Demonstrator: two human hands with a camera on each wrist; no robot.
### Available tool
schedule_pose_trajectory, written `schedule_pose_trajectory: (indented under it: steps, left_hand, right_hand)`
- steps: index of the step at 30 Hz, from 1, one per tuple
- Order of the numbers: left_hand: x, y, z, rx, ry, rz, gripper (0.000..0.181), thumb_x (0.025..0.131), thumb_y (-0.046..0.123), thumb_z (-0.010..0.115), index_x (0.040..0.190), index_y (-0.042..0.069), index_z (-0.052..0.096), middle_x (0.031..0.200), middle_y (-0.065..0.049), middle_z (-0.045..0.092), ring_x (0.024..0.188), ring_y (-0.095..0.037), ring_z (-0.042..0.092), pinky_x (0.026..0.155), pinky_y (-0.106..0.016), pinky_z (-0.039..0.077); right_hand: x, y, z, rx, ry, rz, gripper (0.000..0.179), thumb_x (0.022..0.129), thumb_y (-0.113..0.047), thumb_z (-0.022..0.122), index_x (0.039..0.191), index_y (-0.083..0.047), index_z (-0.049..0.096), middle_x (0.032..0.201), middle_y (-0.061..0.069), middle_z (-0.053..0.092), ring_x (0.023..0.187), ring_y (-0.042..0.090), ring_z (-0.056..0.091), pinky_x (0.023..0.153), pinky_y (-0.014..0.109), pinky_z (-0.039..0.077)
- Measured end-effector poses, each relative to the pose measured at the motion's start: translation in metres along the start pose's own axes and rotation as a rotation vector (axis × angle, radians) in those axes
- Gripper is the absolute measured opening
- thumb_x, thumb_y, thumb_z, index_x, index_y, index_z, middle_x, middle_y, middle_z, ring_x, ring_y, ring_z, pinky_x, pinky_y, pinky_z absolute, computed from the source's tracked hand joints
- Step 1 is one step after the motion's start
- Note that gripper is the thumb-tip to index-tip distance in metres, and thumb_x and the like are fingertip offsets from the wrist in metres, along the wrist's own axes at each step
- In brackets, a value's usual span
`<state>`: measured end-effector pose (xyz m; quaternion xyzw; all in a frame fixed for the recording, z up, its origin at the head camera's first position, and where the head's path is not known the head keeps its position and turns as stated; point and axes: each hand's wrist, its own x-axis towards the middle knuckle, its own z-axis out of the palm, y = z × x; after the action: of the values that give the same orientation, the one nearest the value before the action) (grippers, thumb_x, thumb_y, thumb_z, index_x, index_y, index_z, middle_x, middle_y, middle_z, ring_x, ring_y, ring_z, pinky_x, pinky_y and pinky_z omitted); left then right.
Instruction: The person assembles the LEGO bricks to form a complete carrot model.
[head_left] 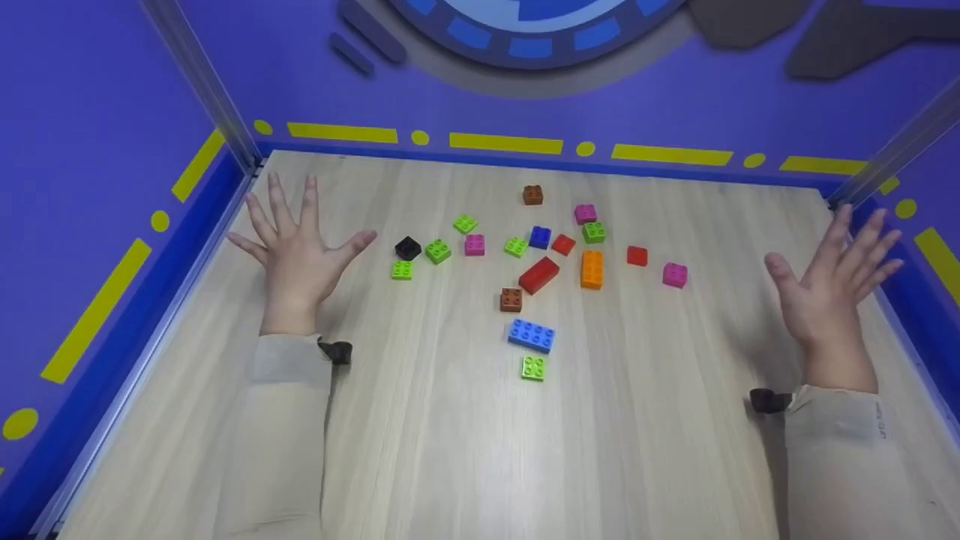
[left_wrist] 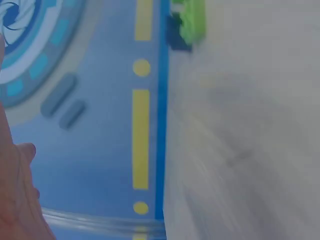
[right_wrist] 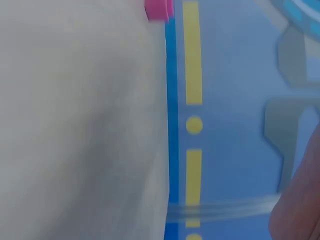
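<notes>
My left hand (head_left: pixel 296 251) is spread wide above the left part of the table, fingers straight and nothing in it. Nearest to it lie a black brick (head_left: pixel 407 248) and a lime green brick (head_left: pixel 402 270). Over the right side, my right hand (head_left: pixel 829 296) is likewise spread with nothing held. A magenta brick (head_left: pixel 675 275) is the closest thing to that hand, and it also shows at the top of the right wrist view. Between the hands lie a long red brick (head_left: pixel 538 275), an orange brick (head_left: pixel 592 269) and a long blue brick (head_left: pixel 532 335).
Several small bricks lie scattered mid-table, among them a brown brick (head_left: pixel 533 195), a dark blue brick (head_left: pixel 540 238) and a flat red brick (head_left: pixel 637 256). Blue panels (head_left: pixel 480 112) with yellow marks stand around the wooden table (head_left: pixel 450 465) at the back and both sides.
</notes>
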<state>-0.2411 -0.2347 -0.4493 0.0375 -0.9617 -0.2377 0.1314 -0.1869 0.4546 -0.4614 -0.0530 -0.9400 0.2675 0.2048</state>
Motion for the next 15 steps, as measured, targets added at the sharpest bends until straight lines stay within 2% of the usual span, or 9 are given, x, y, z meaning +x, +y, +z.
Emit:
schedule_pose_trajectory:
  steps: [2, 5, 7, 9, 11, 15]
  left_hand:
    - [-0.002, 0.006, 0.001, -0.056, 0.036, 0.042, 0.130, 0.083, 0.105, 0.057, 0.183, 0.034, 0.014, 0.192, -0.010, -0.014, 0.175, -0.053, -0.016, 0.128, -0.090, -0.015]
    - [-0.004, 0.017, 0.005, -0.146, 0.066, 0.110, 0.124, 0.085, 0.096, 0.068, 0.181, 0.029, 0.027, 0.193, -0.013, 0.001, 0.175, -0.054, 0.000, 0.135, -0.086, 0.003]
    - [-0.005, 0.026, 0.008, -0.208, 0.071, 0.153, 0.119, 0.086, 0.086, 0.077, 0.179, 0.025, 0.035, 0.192, -0.013, 0.009, 0.174, -0.054, 0.009, 0.135, -0.084, 0.015]
    - [-0.006, 0.034, 0.009, -0.249, 0.061, 0.183, 0.114, 0.086, 0.076, 0.083, 0.177, 0.022, 0.039, 0.191, -0.011, 0.015, 0.172, -0.053, 0.016, 0.133, -0.083, 0.025]
    - [-0.006, 0.042, 0.008, -0.284, 0.043, 0.206, 0.110, 0.087, 0.068, 0.087, 0.175, 0.020, 0.042, 0.190, -0.009, 0.020, 0.171, -0.050, 0.020, 0.130, -0.082, 0.031]
    - [-0.009, 0.058, 0.004, -0.345, 0.013, 0.245, 0.104, 0.088, 0.056, 0.091, 0.174, 0.019, 0.045, 0.186, -0.008, 0.029, 0.170, -0.044, 0.026, 0.131, -0.076, 0.036]
  right_hand:
    - [0.000, -0.007, 0.005, 0.043, 0.000, -0.020, 0.116, 0.102, -0.090, 0.046, 0.183, -0.028, -0.009, 0.188, 0.013, -0.030, 0.171, 0.043, -0.038, 0.131, 0.054, -0.039]
    - [0.000, -0.021, 0.009, 0.133, -0.020, -0.024, 0.109, 0.104, -0.082, 0.054, 0.183, -0.034, -0.004, 0.189, 0.003, -0.028, 0.173, 0.035, -0.036, 0.135, 0.066, -0.028]
    - [0.002, -0.033, 0.012, 0.196, -0.005, -0.047, 0.108, 0.104, -0.079, 0.058, 0.184, -0.032, 0.001, 0.190, 0.003, -0.023, 0.175, 0.033, -0.030, 0.135, 0.077, -0.019]
    - [0.004, -0.047, 0.016, 0.262, 0.008, -0.077, 0.107, 0.104, -0.076, 0.061, 0.184, -0.030, 0.006, 0.191, 0.002, -0.019, 0.177, 0.032, -0.023, 0.134, 0.081, -0.012]
    - [0.005, -0.063, 0.020, 0.335, 0.022, -0.113, 0.104, 0.105, -0.069, 0.064, 0.184, -0.027, 0.010, 0.192, 0.002, -0.014, 0.178, 0.029, -0.016, 0.138, 0.075, -0.008]
    - [0.005, -0.091, 0.026, 0.513, 0.048, -0.185, 0.091, 0.107, -0.042, 0.064, 0.182, -0.019, 0.020, 0.192, 0.003, 0.000, 0.179, 0.028, 0.004, 0.146, 0.050, 0.004]
